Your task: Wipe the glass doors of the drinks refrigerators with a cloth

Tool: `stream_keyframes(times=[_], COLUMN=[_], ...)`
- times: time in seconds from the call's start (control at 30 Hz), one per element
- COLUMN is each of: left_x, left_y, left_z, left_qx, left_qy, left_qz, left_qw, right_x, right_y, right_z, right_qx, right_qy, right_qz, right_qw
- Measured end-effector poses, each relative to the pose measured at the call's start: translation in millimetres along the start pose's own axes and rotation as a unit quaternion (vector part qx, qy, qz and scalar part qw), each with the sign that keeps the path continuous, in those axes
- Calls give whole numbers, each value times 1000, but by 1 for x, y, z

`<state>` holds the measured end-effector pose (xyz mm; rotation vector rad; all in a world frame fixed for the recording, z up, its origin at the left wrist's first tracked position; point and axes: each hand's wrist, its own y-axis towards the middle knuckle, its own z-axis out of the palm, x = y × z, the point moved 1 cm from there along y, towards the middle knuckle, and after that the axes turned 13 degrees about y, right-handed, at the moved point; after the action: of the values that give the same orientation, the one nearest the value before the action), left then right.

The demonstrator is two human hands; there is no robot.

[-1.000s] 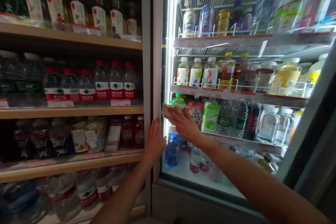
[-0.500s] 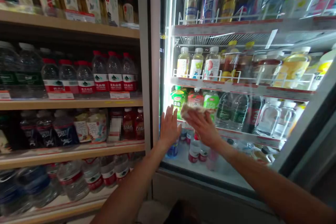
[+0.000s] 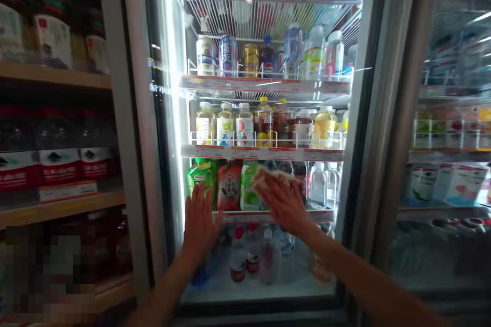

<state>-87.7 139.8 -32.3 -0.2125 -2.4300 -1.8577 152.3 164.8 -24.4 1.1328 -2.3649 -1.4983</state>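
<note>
A lit drinks fridge stands before me, its glass door (image 3: 264, 265) between my hands and the bottles. My left hand (image 3: 200, 225) lies flat against the glass at the lower left, fingers spread, with nothing in it. Under the palm and fingers of my right hand (image 3: 286, 204) is a pale, crumpled cloth (image 3: 268, 176), pressed to the glass. Behind the hands I see a green bottle (image 3: 201, 176), a red-labelled bottle (image 3: 229, 189) and a light-green bottle (image 3: 248, 194). Part of the cloth is hidden by the right hand.
Open wooden shelves (image 3: 57, 74) with bottled drinks stand to the left. On the right, past the metal door frame (image 3: 395, 87), is another glass-fronted fridge (image 3: 448, 158) with drinks. Cans and bottles line the lit fridge's racks (image 3: 264, 153).
My view has turned right, bringing the second fridge into sight. My right hand and the cloth have shifted right across the glass, away from my left hand, which stays by the left edge.
</note>
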Motion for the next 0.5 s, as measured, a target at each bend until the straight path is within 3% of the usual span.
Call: stream_keyframes(times=[0.07, 0.1, 0.2, 0.27, 0.33, 0.4, 0.43, 0.5], left_x=[-24, -39, -77, -89, -86, -73, -64, -45], left_y=[14, 20, 32, 37, 45, 60, 69, 93], left_z=[-3, -5, -11, -11, -8, -3, -1, 2], left_qx=[-29, -37, -40, -42, -46, -50, -52, -63], left_qy=[-34, -54, -104, -123, -124, -99, -80, -44], left_qz=[19, 31, 70, 74, 57, 31, 19, 2], left_qw=[999, 997, 991, 989, 990, 993, 995, 997], right_x=[-5, -3, -3, -18, -43, -61, -65, -64], right_y=[4, 4, -1, 8, 30, 51, 58, 59], right_z=[-6, -6, -6, -15, -33, -49, -54, -57], right_qx=[-46, -42, 4, -14, -97, -194, -221, -187], right_qy=[-17, -18, -5, -11, -35, -61, -68, -69], right_qz=[69, 67, -28, -24, 68, 155, 166, 102], right_qw=[996, 997, 1000, 1000, 992, 967, 959, 975])
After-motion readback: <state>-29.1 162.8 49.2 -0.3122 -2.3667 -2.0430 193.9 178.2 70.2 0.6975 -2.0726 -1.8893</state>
